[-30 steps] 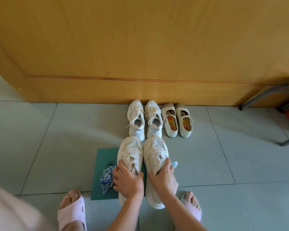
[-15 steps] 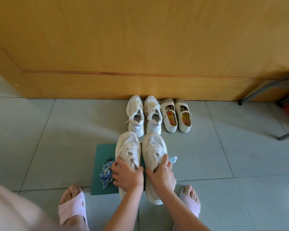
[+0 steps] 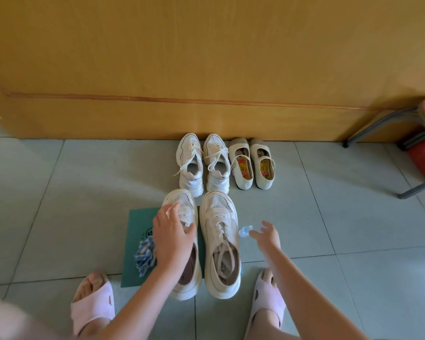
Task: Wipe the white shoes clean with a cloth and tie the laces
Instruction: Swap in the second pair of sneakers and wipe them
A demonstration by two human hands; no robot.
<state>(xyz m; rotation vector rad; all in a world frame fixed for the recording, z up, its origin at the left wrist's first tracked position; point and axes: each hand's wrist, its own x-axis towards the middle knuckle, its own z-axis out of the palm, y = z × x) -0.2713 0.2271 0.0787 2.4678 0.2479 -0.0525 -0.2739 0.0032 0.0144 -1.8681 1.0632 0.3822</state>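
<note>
- Two big white sneakers sit side by side in front of the person, the left sneaker partly on a green mat, the right sneaker just beside it on the tiled floor.
- The left hand lies flat over the left sneaker's laces, fingers spread, pressing rather than gripping. Nothing is held in it.
- The right hand hovers open and empty, just to the right of the right sneaker and near a small pale-blue object on the floor. What that object is cannot be told.
- The blue-and-white cloth lies bunched on the mat, touching the left wrist's outer side. Neither hand has it.
- The judgement here: wiping looks like the step to come, so the free hand should take up the cloth while the other pins the shoe steady, and the strokes should run from toe to heel.
- The laces look loose on both near sneakers, the ends tucked into the right one's opening. Tying is best left until the uppers are wiped.
- The count: six shoes against or near the wooden panel, in three pairs. That is two large sneakers, two smaller laced sneakers and two strap shoes.
- One cloth, one mat, and two pink slippers on the person's feet.
</note>
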